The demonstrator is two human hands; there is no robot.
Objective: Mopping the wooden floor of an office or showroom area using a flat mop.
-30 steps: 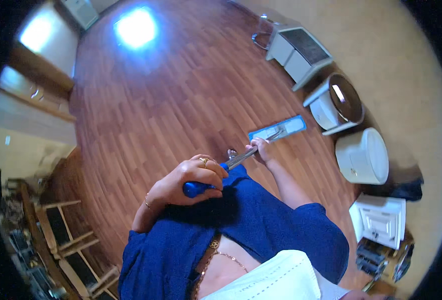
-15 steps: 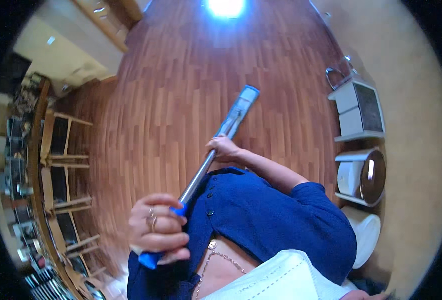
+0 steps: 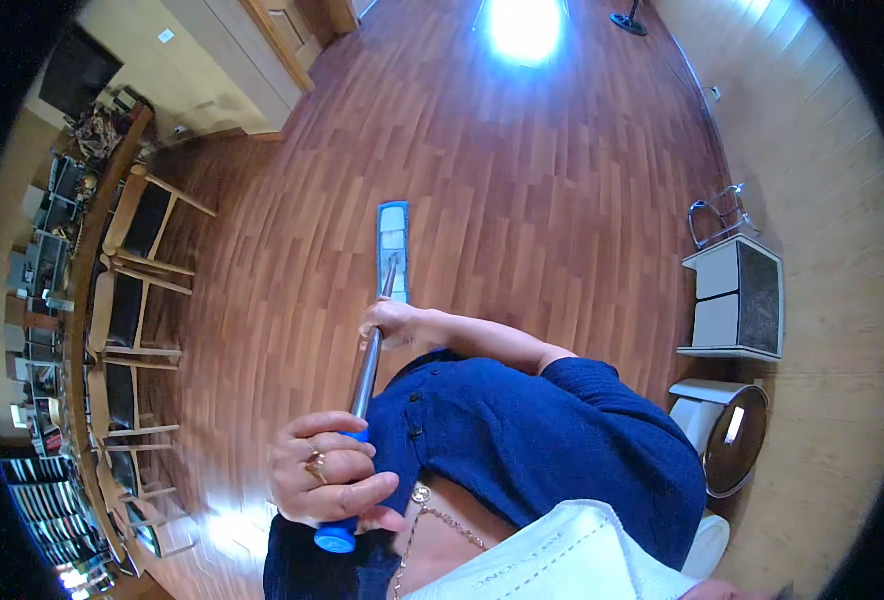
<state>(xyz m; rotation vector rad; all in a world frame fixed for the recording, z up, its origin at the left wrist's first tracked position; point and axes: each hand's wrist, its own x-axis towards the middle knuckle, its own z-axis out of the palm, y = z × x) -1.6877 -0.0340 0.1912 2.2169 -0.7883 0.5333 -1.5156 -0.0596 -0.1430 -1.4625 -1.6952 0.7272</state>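
I hold a flat mop with both hands over a reddish wooden floor [image 3: 522, 170]. My left hand [image 3: 327, 482], with a ring on one finger, is closed around the blue grip [image 3: 340, 530] at the top end of the handle. My right hand [image 3: 392, 322] grips the grey metal shaft [image 3: 367, 368] lower down, the arm in a dark blue sleeve. The flat blue and grey mop head [image 3: 393, 250] lies on the boards straight ahead of me, pointing away.
A row of wooden chairs [image 3: 132, 300] lines a long table on the left. A small white cabinet [image 3: 737, 300] and a round dark-topped stool [image 3: 732, 440] stand by the pale right wall. A bright light patch [image 3: 524, 30] glares on the far floor.
My view has swung to the right and the mop head has moved from pointing up-right to straight ahead. Both hands keep their hold on the handle.
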